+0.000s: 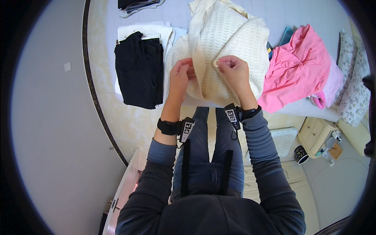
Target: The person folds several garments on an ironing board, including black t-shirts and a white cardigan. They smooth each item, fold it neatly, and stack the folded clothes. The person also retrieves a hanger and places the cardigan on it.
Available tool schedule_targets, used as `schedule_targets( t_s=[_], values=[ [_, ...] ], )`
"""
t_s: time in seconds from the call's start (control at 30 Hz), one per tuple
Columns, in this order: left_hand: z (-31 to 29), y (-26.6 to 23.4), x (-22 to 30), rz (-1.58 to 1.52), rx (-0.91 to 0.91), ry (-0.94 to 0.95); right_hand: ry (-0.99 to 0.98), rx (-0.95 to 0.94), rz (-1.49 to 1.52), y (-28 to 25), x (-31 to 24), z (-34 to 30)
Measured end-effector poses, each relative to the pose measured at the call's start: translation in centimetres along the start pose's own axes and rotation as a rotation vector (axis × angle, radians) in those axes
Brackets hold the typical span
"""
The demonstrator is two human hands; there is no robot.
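Observation:
A cream knitted cardigan (229,33) lies loosely spread on the bed in front of me. My right hand (235,70) pinches a round pale button (216,63) at the cardigan's edge between thumb and fingertips. To its left, my left hand (181,76) is closed on the cardigan's front band (198,72), the fingertips partly hidden by the knit. A small gap separates the two hands. Each wrist wears a black strap with a small device.
Left of the cardigan, folded black trousers (140,70) lie on white clothes (168,33). Dark folded clothes (139,6) sit farther back. Pink clothing (299,64) is heaped at the right, near patterned pillows (354,86). A cream nightstand (315,135) and black bin (301,154) stand at the right.

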State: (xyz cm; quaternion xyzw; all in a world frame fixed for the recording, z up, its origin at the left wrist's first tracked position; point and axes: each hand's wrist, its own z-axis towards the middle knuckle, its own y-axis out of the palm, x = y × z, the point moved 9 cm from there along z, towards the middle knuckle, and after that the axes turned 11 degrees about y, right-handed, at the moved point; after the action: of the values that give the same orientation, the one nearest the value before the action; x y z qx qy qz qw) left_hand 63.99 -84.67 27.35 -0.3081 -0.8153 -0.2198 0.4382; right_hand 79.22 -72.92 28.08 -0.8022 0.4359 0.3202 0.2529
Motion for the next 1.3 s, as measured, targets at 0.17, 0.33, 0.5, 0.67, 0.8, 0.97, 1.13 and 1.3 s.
schedule_targets(
  t_s=[0.17,0.33,0.5,0.67,0.8,0.97,1.13,1.3],
  values=[
    [3.1,2.3,6.3,0.983,0.140,0.734,-0.136,0.073,-0.176,0.7,-1.1,0.3],
    [6.2,-1.4,1.2,0.467,-0.014,0.118,-0.070,0.236,0.026,-2.9,-1.6,1.2],
    [4.3,-0.8,0.2,-0.186,-0.069,-0.021,-0.089,0.139,0.279,-2.5,-2.2,1.3],
    [4.2,1.6,1.3,-0.139,-0.167,0.022,-0.075,0.115,0.187,-1.3,-2.4,2.2],
    [4.1,1.8,1.5,-0.128,-0.146,0.006,-0.088,0.106,0.163,-1.0,-2.6,3.0],
    [3.9,2.8,1.5,0.044,-0.148,0.106,-0.141,0.087,0.046,0.2,-2.7,3.2],
    [4.0,4.5,2.0,0.219,-0.164,0.254,-0.134,0.098,0.057,0.1,-2.1,3.3],
    [3.7,5.3,2.7,0.411,-0.213,0.383,-0.170,0.095,0.041,-0.4,-2.5,3.4]
  ],
)
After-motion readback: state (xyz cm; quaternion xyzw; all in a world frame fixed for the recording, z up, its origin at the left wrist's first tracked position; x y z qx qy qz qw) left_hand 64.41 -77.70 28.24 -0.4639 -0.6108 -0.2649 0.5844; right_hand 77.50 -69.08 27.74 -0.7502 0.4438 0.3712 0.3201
